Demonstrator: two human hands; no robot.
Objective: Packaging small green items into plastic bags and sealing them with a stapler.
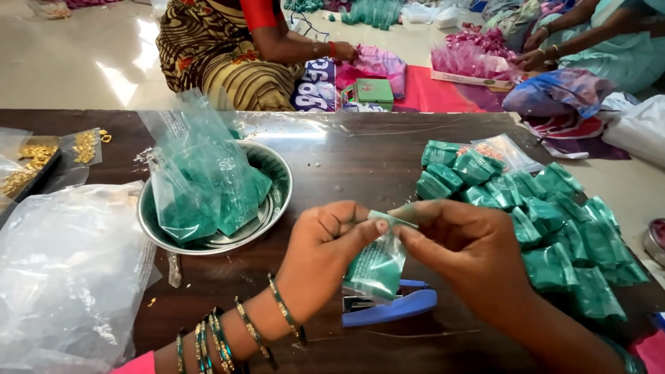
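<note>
Both hands pinch the top of one small clear packet [377, 266] filled with green powder, held above the dark wooden table [346, 159]. My left hand [325, 242], with bangles on its wrist, grips the packet's folded top from the left. From the right, my right hand [464, 253] holds the same fold. Just below the packet lies a blue stapler [395, 308]. Right of my hands is a pile of several filled green packets [547, 221]. A steel bowl [277, 194] to the left holds larger bags of green powder [201, 187].
A big clear plastic bag [69, 270] lies at the table's left front. Small packets of gold-coloured pieces [34, 159] sit at the far left. Beyond the table, people sit on the floor among pink and green packets [478, 52].
</note>
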